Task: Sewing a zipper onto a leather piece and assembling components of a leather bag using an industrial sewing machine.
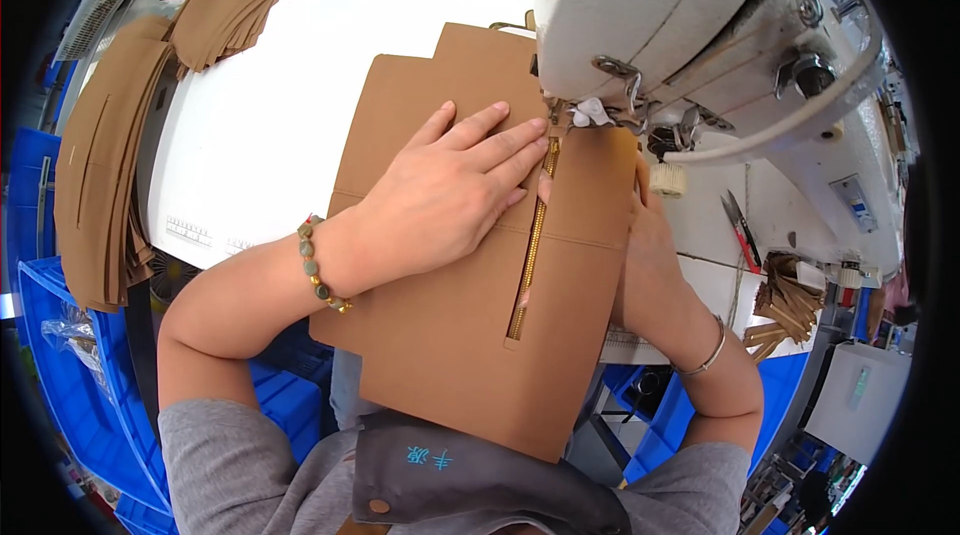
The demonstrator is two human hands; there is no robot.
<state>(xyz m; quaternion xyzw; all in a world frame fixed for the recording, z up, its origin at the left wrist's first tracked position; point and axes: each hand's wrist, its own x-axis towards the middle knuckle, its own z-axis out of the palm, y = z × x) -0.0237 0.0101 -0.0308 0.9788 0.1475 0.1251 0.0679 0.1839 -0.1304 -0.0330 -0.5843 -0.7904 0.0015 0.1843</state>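
A brown leather-like panel (440, 335) with stepped corners lies under the head of a white sewing machine (640, 25). A long slot in it shows a gold-toothed zipper (535, 255), whose upper end is right by the needle area. My left hand (445, 190) rests flat on the panel, fingers stretched toward the presser foot, just left of the zipper. At the panel's right edge, my right hand (650, 245) grips it from below, with most of its fingers hidden. Some skin shows through the slot, beneath the panel.
Stacks of brown pieces (105, 165) lie at the left of the white table (300, 105). Right of the machine are red-handled scissors (742, 235) and a heap of brown strips (790, 305). Blue bins (85, 385) stand below the table at left.
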